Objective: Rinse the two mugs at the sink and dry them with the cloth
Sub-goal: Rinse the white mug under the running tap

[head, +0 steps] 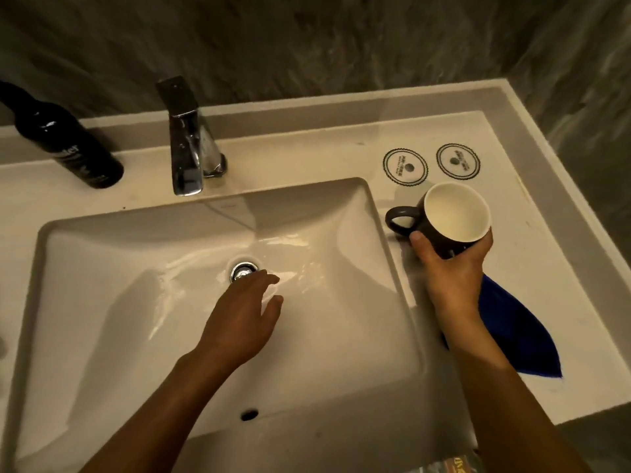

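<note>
One mug (444, 220) gripped by R hand (450, 268); L hand (246, 312) loose over sink (392, 268); cloth (512, 329) under R wrist.

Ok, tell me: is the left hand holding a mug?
No, the left hand hovers open over the sink; the right hand grips the mug.

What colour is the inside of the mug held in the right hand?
Cream-white inside the mug, against a dark outer wall; the head view shows it, gripped by the right hand.

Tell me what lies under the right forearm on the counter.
A blue cloth lies flat on the counter beneath the right forearm. The arm covers the cloth's left edge, so that part cannot be seen.
</note>
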